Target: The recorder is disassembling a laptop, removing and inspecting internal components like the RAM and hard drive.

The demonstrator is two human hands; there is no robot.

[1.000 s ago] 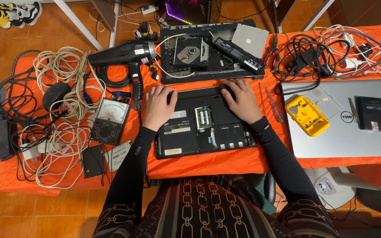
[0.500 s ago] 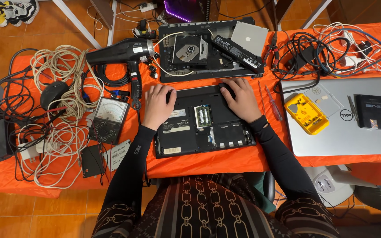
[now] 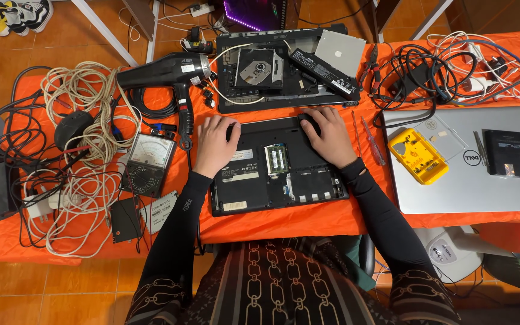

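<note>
Laptop [image 3: 278, 174] lies on orange table [image 3: 332, 219], tiled floor.

White rectangular stickers [image 3: 240, 165] on black laptop underside [image 3: 275, 174], left-centre; smaller pale label [image 3: 235, 206] at its near-left corner. Hair dryer [image 3: 164, 72], far left: small white label [image 3: 188, 68] on the barrel. Analogue meter [image 3: 147, 164], left: pale dial face [image 3: 150, 151]. White label card [image 3: 162, 210] near-left, beside a black drive. Silver laptop lid [image 3: 470, 174], right: round dark logo [image 3: 470, 158].
</note>
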